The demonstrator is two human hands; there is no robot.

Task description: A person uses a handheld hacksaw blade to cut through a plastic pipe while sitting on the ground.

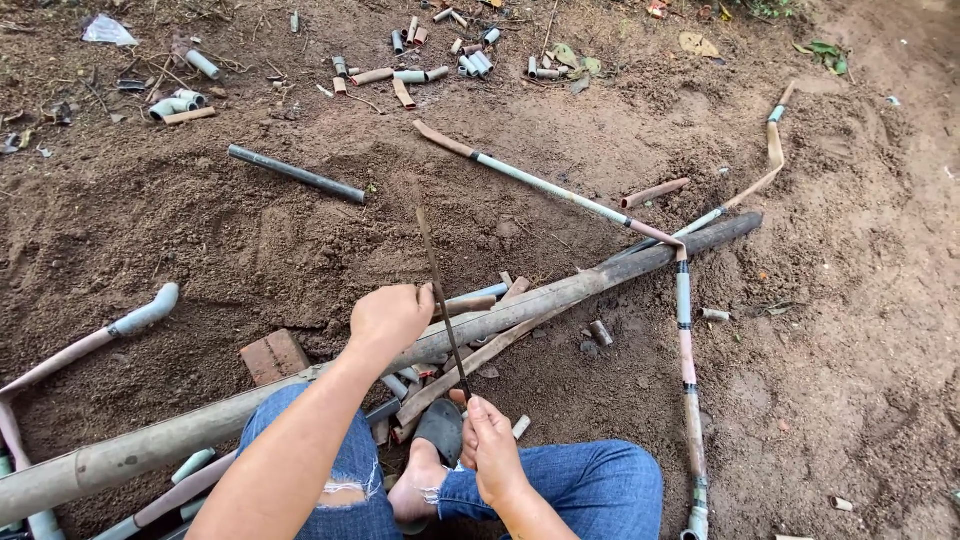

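A long thick muddy pipe (pixel 560 292) lies slanted across the dirt, from lower left to upper right. My left hand (pixel 390 318) rests on top of it and grips a short pipe piece (pixel 470 304) against it. My right hand (pixel 492 440) holds the handle end of a thin dark saw blade (pixel 438 290). The blade stands across the pipe just right of my left hand, its tip pointing away from me. My knees in torn blue jeans (pixel 590 485) and a foot in a black sandal (pixel 438 428) sit below the pipe.
Short cut pipe pieces (pixel 470 60) lie scattered at the top and under the big pipe. A dark pipe (pixel 296 173) lies upper left, thin jointed pipes (pixel 560 190) run right, a brick (pixel 272 355) sits left, and a grey elbow pipe (pixel 140 318) lies far left.
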